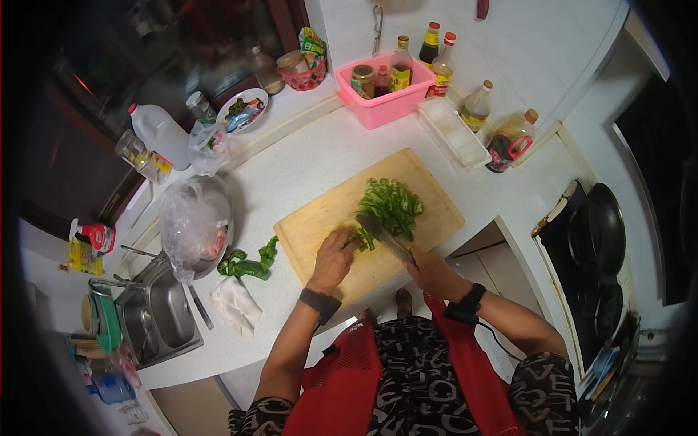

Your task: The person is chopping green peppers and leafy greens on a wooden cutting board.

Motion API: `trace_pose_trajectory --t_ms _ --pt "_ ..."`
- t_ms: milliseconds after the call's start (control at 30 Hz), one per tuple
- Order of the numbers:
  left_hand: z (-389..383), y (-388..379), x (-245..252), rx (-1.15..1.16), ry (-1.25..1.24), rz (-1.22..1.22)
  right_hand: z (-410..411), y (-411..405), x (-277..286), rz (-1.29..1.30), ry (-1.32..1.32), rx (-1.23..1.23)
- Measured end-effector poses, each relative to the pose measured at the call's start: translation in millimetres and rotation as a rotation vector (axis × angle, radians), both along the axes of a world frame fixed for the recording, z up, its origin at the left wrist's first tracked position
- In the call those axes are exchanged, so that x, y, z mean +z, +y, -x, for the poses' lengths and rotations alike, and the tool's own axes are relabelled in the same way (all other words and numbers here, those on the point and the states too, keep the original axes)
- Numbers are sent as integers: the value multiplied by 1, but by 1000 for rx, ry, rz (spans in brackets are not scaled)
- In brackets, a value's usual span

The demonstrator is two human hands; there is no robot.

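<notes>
A wooden cutting board (322,218) lies on the white counter in front of me. My right hand (436,274) is closed on the handle of a kitchen knife (386,240), whose blade rests at the edge of a pile of sliced green peppers (390,204). Close to the left side of the blade, my left hand (334,259) presses fingertips on a piece of green pepper (364,238), partly hidden under them. Whole green peppers (248,265) lie on the counter just left of the board, above a crumpled white cloth (236,304).
Left are a metal bowl (226,240) under a plastic bag, a steel sink (177,316) and a thin knife or peeler (200,308). Behind the board stand a pink bin (381,111), a clear lidded container (455,133) and several sauce bottles. A stove with a black pan (602,229) is at right.
</notes>
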State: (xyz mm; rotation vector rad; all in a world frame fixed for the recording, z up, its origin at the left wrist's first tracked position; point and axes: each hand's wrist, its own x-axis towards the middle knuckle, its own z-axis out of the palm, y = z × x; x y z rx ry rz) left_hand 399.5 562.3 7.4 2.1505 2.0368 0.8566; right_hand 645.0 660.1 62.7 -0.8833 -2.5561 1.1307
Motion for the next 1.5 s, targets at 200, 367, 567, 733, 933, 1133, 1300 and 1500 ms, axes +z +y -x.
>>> trace_pose_trajectory --t_ms 200,367,567,733,933,1133,1300,1500 --pt "0 -21 -3 103 -177 -59 2 -8 -5 40 -45 96" --pt "0 -23 -15 136 -135 -72 19 -10 -8 86 -28 145" --pt "-1 -22 -18 151 -86 -62 54 -13 -35 59 -149 185" --pt "15 -53 -1 267 -277 -207 58 -16 -15 69 -15 92" --pt "80 -109 -16 680 -21 -213 60 -39 -19 93 -120 320" --pt "108 -130 -27 897 150 -28 51 -18 -33 163 -82 190" --pt "111 -109 -27 776 231 -94 39 1 -36 -36 -19 -44" --pt "119 -95 -39 708 369 43 30 -13 -30 34 -75 94"
